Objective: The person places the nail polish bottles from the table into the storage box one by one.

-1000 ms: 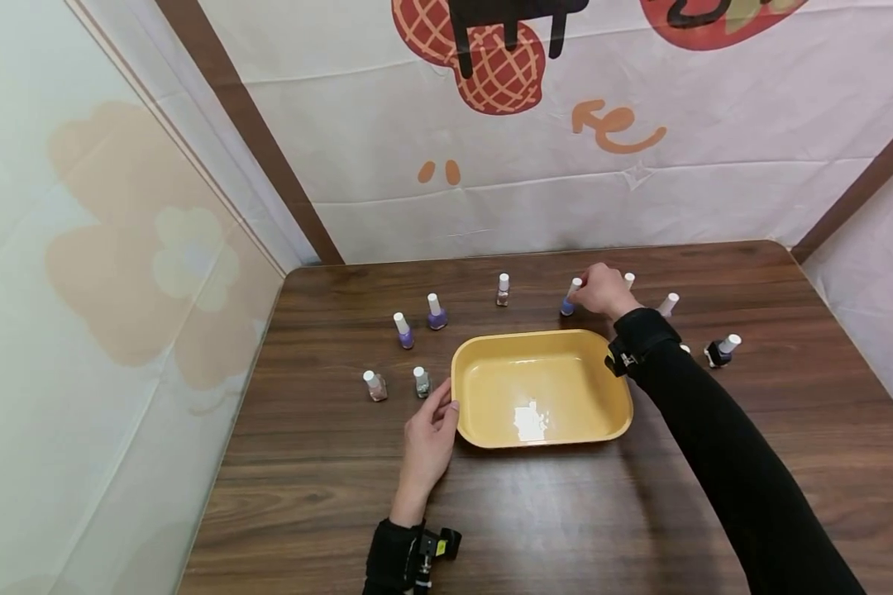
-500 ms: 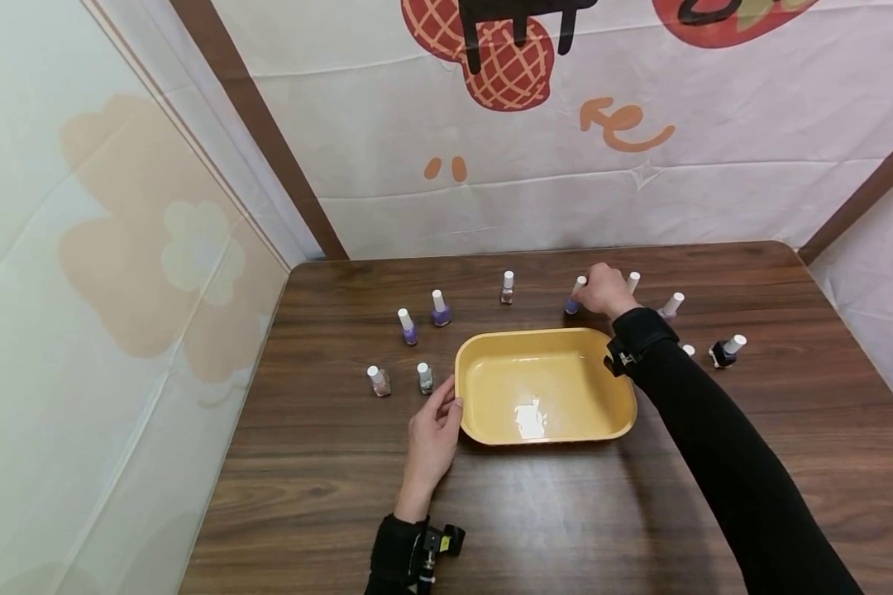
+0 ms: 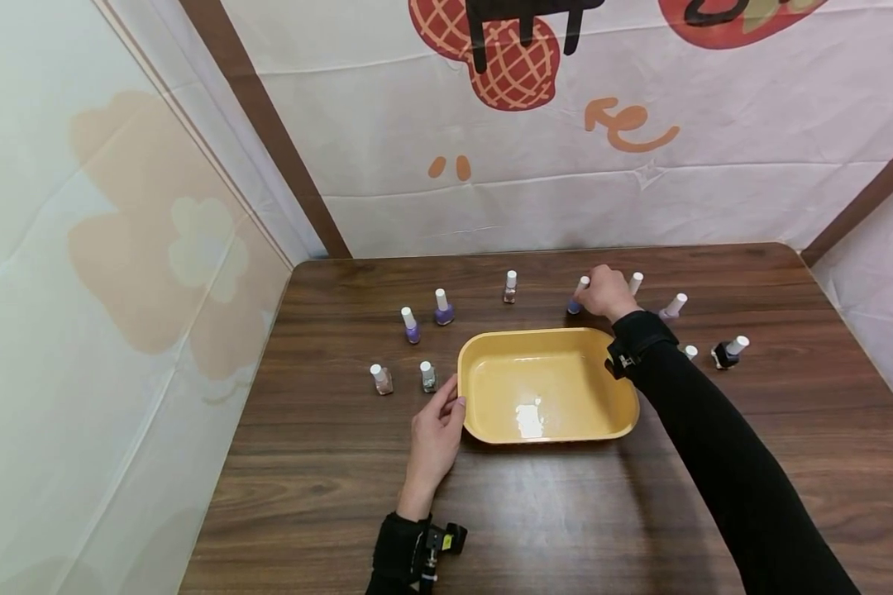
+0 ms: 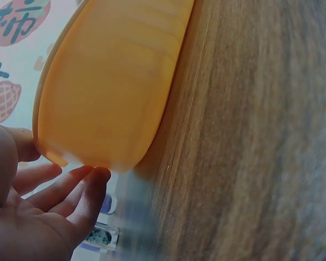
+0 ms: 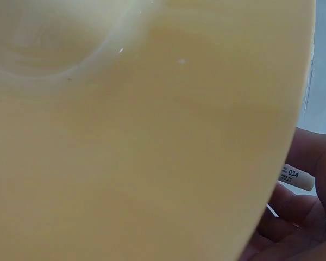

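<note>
My left hand [image 3: 433, 438] holds the left end of a yellow tray [image 3: 543, 388], thumb and fingertips at its rim and outer wall. In the left wrist view, the fingers [image 4: 89, 198] curl against the tray's wall. Beyond the tray's far right corner, my right hand [image 3: 606, 293] pinches a blue nail polish bottle [image 3: 574, 307] by its white cap, and the bottle leans slightly. The right wrist view shows that cap [image 5: 296, 178], marked 034, between thumb and fingers; the tray's wall hides the rest of the bottle. Nothing lies in the tray.
Left of the tray stand two purple polish bottles [image 3: 444, 314], a glittery one [image 3: 428, 380] and a pinkish one [image 3: 383, 382]. A clear bottle [image 3: 509, 291] stands behind it. Several more, including a black bottle [image 3: 727, 354], are on the right, partly behind the right sleeve [image 3: 714, 430].
The head view has shifted slightly, so everything sits a little further right in it. Both hands, the tray and the bottles keep their places relative to one another.
</note>
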Tool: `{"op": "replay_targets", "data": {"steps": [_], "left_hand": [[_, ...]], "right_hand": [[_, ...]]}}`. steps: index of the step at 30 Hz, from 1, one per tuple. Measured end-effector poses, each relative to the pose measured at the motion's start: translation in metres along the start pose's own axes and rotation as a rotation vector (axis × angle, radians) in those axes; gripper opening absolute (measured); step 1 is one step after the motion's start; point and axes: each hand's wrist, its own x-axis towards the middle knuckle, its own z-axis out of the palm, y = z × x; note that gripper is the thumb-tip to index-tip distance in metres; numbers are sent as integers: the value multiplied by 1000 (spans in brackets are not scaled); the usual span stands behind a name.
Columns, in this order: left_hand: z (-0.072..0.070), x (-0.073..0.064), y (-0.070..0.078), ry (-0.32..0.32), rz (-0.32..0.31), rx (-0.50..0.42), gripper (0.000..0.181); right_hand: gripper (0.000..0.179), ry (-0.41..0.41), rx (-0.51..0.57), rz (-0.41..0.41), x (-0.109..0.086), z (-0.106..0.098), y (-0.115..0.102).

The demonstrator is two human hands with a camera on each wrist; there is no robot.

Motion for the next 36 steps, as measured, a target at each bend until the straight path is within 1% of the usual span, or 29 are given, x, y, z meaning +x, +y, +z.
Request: {"op": "replay_targets", "data": {"steps": [8,15,19,23,30,33,36], "left_hand": [[-1,-1,0,5,12,10,41],[-1,-1,0,19,20,13,41],[0,-1,2,29,11,12,40],[1,-2,2,38,-5,11,40],[1,-4,3,49,14,0,40],[1,-4,5,52,-5,-2,40],[1,-3,5,57,-7,1,40]], "right_hand": [[18,-5,-12,-16,-4,0,-2],[18,14,-20,-23,-5,1,-3],[19,24,-11,-24,-5,2,-2],[19,45,-12,-36,-7,4,0],[21,85,-14,-42,-10,2,-1],[24,117,-14,-47,-10,0,-3],[25,140,-12,-53,-10,-3,-4]]}}
